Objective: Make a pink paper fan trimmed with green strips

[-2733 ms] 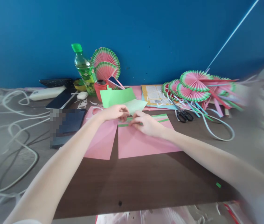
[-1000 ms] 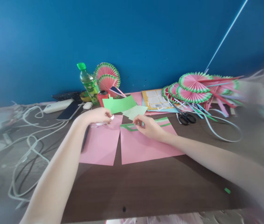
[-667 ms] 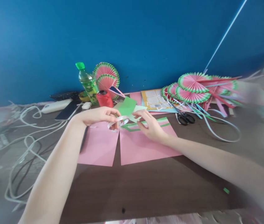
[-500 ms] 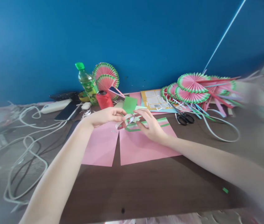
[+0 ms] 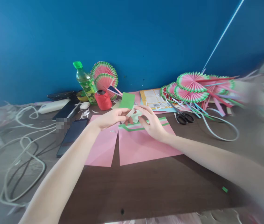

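My left hand is over the pink sheets, its thumb and fingers pinched on a narrow white paper strip. Fingers bent, my right hand meets the strip's upper end from the other side; its exact grip is partly hidden. Below both hands lies the right pink sheet, with green and white bands along its far edge. The left pink sheet is beside it, a thin gap between them. Just behind my fingertips is a green paper piece.
A red container, green-capped bottle and pleated paper fans stand behind on the left. Black scissors lie right, near more fans. Phones and a white cable are at left; a green scrap lies front right.
The curled loop of white strip hanging between my hands no longer shows there. My left hand has shifted slightly right, and more of the dark phone beside my forearm shows.
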Available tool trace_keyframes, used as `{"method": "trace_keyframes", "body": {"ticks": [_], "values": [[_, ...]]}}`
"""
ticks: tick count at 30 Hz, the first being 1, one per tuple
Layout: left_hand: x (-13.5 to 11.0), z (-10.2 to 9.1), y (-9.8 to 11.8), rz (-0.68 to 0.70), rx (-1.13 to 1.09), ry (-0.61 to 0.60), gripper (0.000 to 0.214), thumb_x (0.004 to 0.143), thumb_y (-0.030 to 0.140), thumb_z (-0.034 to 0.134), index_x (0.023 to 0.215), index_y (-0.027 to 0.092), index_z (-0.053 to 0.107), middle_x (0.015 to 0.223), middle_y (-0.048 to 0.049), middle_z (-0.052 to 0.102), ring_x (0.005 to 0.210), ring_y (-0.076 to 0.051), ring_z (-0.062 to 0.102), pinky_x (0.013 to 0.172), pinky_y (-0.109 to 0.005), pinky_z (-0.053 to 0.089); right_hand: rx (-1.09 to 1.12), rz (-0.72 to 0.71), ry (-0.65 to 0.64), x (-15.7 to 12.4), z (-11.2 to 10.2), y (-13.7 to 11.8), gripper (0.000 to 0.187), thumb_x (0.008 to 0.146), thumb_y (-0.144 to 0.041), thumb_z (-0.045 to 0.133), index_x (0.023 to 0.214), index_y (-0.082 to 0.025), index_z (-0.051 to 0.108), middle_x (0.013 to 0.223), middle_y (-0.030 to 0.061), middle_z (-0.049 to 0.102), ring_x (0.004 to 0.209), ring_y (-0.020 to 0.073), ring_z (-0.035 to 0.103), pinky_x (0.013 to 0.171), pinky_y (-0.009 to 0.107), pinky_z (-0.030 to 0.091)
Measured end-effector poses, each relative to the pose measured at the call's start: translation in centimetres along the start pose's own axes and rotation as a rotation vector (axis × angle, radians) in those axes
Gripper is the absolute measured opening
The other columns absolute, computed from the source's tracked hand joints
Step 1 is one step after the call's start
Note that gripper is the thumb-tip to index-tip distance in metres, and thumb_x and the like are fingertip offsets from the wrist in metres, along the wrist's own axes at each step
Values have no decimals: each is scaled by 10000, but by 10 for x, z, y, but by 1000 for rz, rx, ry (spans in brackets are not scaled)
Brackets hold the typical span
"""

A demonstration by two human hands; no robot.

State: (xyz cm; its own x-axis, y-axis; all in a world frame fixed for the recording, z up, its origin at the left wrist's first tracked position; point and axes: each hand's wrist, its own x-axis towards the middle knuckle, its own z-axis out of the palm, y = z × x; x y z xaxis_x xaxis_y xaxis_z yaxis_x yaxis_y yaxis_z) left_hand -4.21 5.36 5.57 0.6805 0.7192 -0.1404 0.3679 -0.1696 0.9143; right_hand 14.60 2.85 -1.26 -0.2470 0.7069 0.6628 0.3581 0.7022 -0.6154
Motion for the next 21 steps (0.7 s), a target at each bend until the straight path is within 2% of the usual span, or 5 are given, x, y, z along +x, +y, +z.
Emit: {"method": "trace_keyframes", "body": {"ticks": [5,10,15,18,21], "values": [[3,6,-1,-59,23,-7,428,798,179,496,1226,162,507,921,-47,662,800,-126,582,710,-254,422,-16,-21,20,0,0,0,332,863,-126,419,1141,-236,563,1180,106,525,1155,207,484,975,424,417],[3,9,2,-93,83,19,387,804,209,504,1185,152,545,967,-70,675,770,-118,595,719,-254,444,48,64,36,1,-1,-4,197,858,-176,479,987,-241,613,1141,91,547,1095,208,526,838,389,492],[5,12,0,-90,137,-6,367,818,269,482,1162,169,558,963,-58,677,807,-128,591,730,-255,450,125,132,59,1,-1,-4,47,808,-201,571,775,-198,605,956,71,598,945,189,581,736,335,496],[7,13,-4,-57,242,22,318,832,287,434,1078,159,591,886,-39,680,752,-121,548,696,-244,429,131,181,64,2,-1,-2,55,803,-208,574,751,-199,590,922,51,622,876,175,593,736,335,477],[8,15,-4,-29,346,69,275,842,288,390,896,146,618,775,-24,661,673,-114,488,665,-241,396,124,216,56,2,-2,-2,80,802,-231,574,730,-197,573,895,46,633,787,162,589,689,326,468]]}}
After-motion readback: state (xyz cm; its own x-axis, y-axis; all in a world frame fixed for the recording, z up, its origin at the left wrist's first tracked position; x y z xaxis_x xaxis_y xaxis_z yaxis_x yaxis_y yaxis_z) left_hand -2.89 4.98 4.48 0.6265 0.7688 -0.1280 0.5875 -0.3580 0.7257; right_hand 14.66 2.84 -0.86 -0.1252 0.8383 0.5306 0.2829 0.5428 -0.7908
